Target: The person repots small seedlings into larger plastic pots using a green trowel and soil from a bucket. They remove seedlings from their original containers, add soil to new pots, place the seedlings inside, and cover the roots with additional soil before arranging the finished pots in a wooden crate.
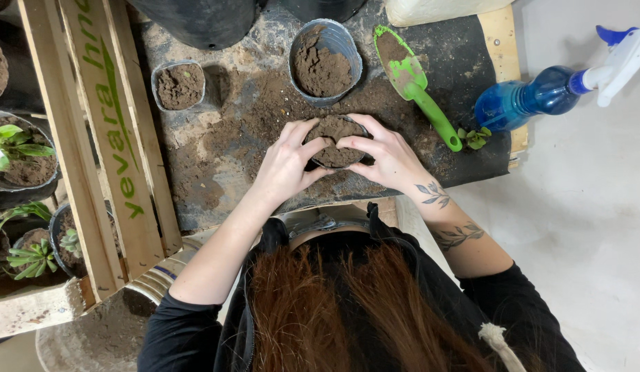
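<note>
A small pot (336, 141) full of soil sits on a soil-strewn board (217, 165), near its front edge, with the left hand (287, 165) cupped against its left side and the right hand (383, 155) against its right. Just behind it stands a bigger pot (325, 62) of soil, and farther left a smaller one (179, 85). A trowel (413, 83) lies to the right of the bigger pot, handle toward the front. A little cutting (473, 136) lies just beside the handle's end. A spray bottle (551, 89) lies at the board's right edge. Left of the board runs a wooden crate (99, 138), with potted plants (20, 155) beyond and below it.
</note>
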